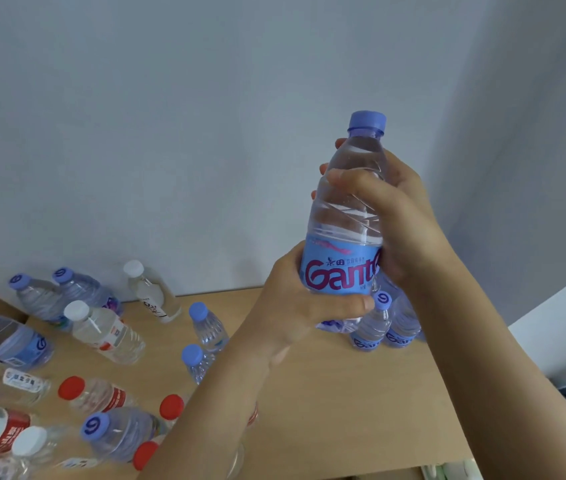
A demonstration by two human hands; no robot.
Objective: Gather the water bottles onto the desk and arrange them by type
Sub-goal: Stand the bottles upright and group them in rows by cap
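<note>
A large blue-capped Ganten bottle (349,216) is held upright in the air above the wooden desk (343,393). My left hand (295,299) grips its blue label from below. My right hand (392,216) wraps its clear upper body. Behind the hands, two small Ganten bottles (383,327) stand at the back right of the desk. Across the left of the desk stand several mixed bottles: blue-capped ones (205,323), white-capped ones (105,327) and red-capped ones (94,394).
A grey-white wall (205,133) rises right behind the desk. The desk's right edge (454,386) drops off beside a white surface and dark items at the far right. My left forearm covers some bottles at the front.
</note>
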